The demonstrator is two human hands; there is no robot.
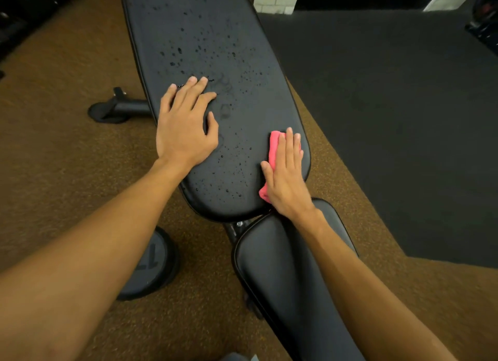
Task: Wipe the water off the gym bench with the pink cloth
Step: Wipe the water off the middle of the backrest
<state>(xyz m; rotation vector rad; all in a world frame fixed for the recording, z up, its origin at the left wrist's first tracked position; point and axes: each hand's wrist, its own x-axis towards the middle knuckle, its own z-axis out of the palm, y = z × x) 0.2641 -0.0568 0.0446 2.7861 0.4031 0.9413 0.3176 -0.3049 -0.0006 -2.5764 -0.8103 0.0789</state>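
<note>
Pink cloth [273, 145] — soft, limp — is pressed under your flat right hand [285, 183]; at ten o'clock your left hand [186, 129] lies flat, empty, on the gym bench [204, 32].

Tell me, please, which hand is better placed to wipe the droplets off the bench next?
The right hand: it presses flat on the cloth at the near right edge of the bench, with droplets just to its left. The left hand rests bare on the bench, away from the cloth.
</note>
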